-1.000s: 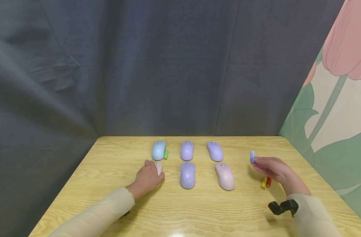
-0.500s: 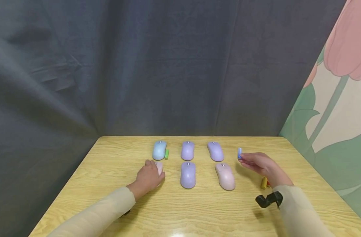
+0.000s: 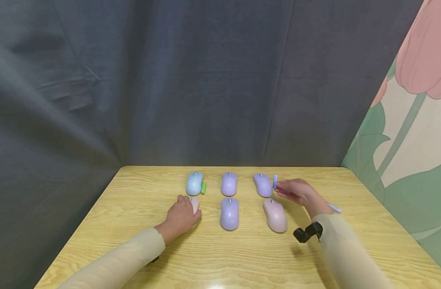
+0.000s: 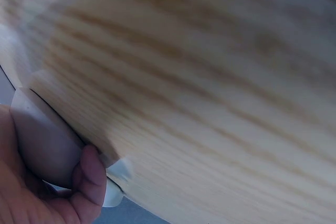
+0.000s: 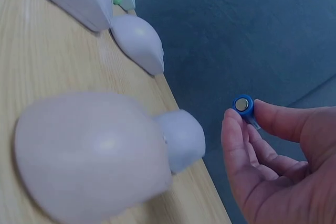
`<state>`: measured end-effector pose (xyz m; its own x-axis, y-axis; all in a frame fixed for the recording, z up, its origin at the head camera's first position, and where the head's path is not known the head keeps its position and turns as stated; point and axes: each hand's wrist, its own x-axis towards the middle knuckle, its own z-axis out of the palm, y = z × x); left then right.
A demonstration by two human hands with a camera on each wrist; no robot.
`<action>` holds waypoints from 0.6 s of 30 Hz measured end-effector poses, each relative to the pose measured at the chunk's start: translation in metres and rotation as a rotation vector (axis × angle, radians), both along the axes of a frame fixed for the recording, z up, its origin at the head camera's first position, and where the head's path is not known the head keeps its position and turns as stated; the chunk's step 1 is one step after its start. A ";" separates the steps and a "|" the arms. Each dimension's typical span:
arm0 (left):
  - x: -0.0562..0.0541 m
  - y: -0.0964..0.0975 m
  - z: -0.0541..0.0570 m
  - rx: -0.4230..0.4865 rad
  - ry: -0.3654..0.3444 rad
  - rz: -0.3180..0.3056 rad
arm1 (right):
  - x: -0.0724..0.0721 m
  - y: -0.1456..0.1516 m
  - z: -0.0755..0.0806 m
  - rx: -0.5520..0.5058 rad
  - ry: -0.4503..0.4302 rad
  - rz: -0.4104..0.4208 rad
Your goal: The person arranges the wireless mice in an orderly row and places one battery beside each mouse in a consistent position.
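My left hand [image 3: 181, 214] grips a pale pink computer mouse [image 3: 194, 204] at the front left and covers most of it. In the left wrist view the thumb and palm lie along the mouse's [image 4: 47, 135] sides. Between thumb and fingertips my right hand [image 3: 296, 190] pinches a blue battery [image 3: 275, 181], upright and just right of the back-right purple mouse [image 3: 263, 185]. The right wrist view shows the battery's metal end [image 5: 242, 104]. In front of that hand lies another pink mouse [image 3: 275, 216].
A light blue mouse [image 3: 194, 184] stands at back left, a green battery [image 3: 203, 188] beside it. Two purple mice, one behind [image 3: 229, 184] and one in front [image 3: 229, 214], fill the middle column. Another blue-and-white battery [image 3: 334, 208] lies beyond my right forearm. A dark curtain [image 3: 206, 100] hangs behind.
My right hand has carried the blue battery leftward and slightly back, up to the purple mouse. Its forearm now hides the yellow and red batteries. My left hand stays on the pink mouse.
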<state>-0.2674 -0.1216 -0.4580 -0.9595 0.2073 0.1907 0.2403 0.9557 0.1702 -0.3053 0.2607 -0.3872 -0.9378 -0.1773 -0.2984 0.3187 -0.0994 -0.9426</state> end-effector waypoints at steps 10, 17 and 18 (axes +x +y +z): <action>0.001 0.000 0.000 -0.041 0.033 -0.008 | -0.012 -0.026 -0.002 0.032 -0.028 -0.049; 0.000 0.000 -0.001 -0.033 0.040 -0.008 | -0.018 -0.046 -0.005 0.045 -0.031 -0.055; 0.000 0.000 -0.001 -0.033 0.042 -0.010 | -0.019 -0.049 -0.005 0.051 -0.030 -0.052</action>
<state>-0.2670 -0.1218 -0.4588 -0.9487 0.2234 0.2237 0.2558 0.9582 0.1279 -0.3245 0.2114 -0.3922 -0.9360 -0.1119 -0.3336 0.3422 -0.0684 -0.9371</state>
